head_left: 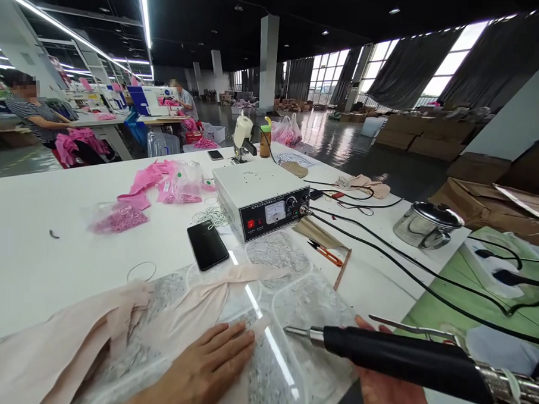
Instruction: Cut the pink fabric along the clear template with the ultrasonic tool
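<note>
My left hand point(209, 362) lies flat, fingers extended, on pale pink fabric point(185, 319) spread over a grey marbled board point(309, 295). My right hand point(384, 384) is wrapped around a black ultrasonic handpiece point(392, 351) from below. Its thin metal tip points left, close to the fabric edge by my left fingertips; whether it touches the board I cannot tell. A bent metal lever point(413, 327) runs along the handpiece. More pale pink fabric point(74, 347) is heaped at the left. Beyond the board stands a white control box point(269, 196) with a dial and a red switch.
A black phone point(207, 245) lies beside the box. Orange thread snips point(328, 253) are at its right, near a lidded metal mug point(425, 225). Black cables point(364, 233) cross the right side. Pink bagged pieces point(179, 185) lie behind. Other people work at the far left.
</note>
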`<state>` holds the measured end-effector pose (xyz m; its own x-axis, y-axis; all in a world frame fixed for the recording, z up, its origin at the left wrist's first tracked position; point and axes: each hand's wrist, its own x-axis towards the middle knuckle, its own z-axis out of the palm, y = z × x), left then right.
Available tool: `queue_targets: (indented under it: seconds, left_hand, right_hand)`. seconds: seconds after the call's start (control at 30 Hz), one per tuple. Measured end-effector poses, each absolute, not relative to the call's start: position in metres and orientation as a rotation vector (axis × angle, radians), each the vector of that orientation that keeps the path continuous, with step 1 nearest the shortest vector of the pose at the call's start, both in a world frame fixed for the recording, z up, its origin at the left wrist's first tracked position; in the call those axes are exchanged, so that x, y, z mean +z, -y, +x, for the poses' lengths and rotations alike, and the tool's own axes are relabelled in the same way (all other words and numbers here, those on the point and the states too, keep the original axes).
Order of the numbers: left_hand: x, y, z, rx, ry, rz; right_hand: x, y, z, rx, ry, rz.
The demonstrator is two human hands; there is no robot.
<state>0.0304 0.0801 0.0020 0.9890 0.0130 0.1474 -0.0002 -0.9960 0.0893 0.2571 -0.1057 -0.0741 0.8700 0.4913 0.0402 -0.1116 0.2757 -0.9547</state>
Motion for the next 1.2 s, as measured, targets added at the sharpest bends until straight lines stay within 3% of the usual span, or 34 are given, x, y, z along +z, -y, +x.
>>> queue_targets:
  seconds: [0.8, 1.2]
  left_hand:
    - [-0.001, -0.080, 0.023, 0.181, 0.021, 2.966]
    - [0.002, -0.079, 0.027, 0.365, -0.031, 2.833]
  right_hand:
    - [-0.027, 0.067, 0.273, 0.399, 0.405, -1.006]
    - [0.006, 0.031, 0.267, 0.443, 0.475, -0.915]
